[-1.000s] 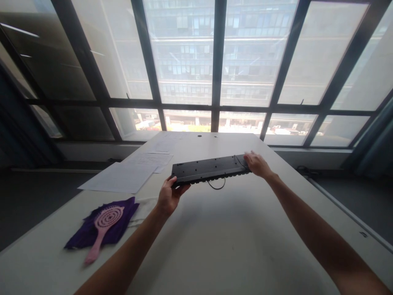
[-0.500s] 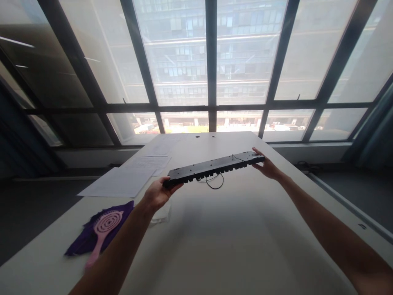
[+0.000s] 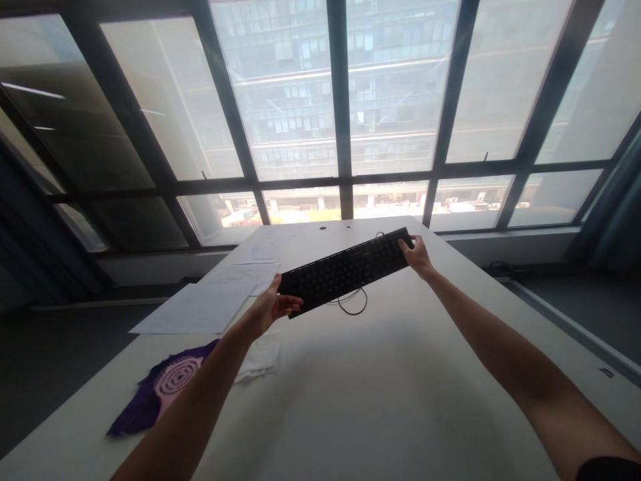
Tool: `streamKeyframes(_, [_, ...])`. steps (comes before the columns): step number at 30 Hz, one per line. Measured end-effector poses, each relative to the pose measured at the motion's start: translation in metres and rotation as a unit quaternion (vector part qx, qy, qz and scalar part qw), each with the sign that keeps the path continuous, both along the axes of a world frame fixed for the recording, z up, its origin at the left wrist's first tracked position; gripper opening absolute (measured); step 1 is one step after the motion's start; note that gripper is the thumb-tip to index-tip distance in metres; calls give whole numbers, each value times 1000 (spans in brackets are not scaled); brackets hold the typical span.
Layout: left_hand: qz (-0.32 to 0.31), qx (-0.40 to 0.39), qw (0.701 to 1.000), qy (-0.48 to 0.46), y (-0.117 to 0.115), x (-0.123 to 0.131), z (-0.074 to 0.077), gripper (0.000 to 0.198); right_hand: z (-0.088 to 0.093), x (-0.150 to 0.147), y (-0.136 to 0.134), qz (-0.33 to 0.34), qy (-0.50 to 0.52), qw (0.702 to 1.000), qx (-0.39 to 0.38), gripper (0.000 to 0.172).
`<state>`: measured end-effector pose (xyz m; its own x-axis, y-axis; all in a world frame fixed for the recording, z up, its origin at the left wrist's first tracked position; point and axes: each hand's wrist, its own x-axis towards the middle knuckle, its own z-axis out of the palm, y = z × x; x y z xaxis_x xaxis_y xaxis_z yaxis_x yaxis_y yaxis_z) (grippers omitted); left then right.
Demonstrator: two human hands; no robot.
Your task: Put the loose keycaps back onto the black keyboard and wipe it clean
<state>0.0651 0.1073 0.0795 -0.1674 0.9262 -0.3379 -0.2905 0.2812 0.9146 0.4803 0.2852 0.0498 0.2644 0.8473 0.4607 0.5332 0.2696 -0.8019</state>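
The black keyboard was held in the air above the far half of the white table, keys facing the camera. It slanted, its low end toward 8 o'clock and its high end toward 2 o'clock. The left hand gripped the low end, thumb on top and fingers curled beneath the edge. The right hand was closed on the high end, pinching the corner. A thin black cable hung from the keyboard's underside in a loop that reached the tabletop just below it.

Judging by its look, the keyboard was a light, stiff plastic slab that would not sag between two end grips. Its smooth case could slip from a loose pinch, and the keycaps would give under pressure, so the bare end frames seemed the soundest places to hold. The trailing cable looked likely to drag or catch.

At 9 o'clock from the keyboard, sheets of paper lay flat near the table's left edge. At 7 o'clock a crumpled white tissue sat just under the left forearm. Farther out the same way, a pink hairbrush rested on a purple cloth. At 12 o'clock, beyond the table, tall windows faced an office block.
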Motion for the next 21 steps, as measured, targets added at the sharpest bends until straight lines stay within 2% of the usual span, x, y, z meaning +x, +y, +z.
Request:
streamKeyframes(3, [-52,-29,995,76,6,1,-7,35,-4,-3,23,-18,-32,996,-81,51])
streamKeyframes(6, [-91,-53,989,100,12,2,-18,29,-12,-8,46,-14,-70,987,-142,51])
streamKeyframes(13, [-121,-94,981,114,16,-5,-47,41,-42,-25,78,10,-158,961,-227,41])
streamKeyframes(16, [-137,-86,974,161,15,-7,-58,44,-57,-26,83,13,-189,951,-244,42])
streamKeyframes(18, [-141,-73,970,184,15,-5,-65,38,-65,-25,85,13,-205,946,-251,44])
streamKeyframes(21, [-97,-11,983,157,16,2,-75,21,-70,-24,87,8,-225,938,-263,46])
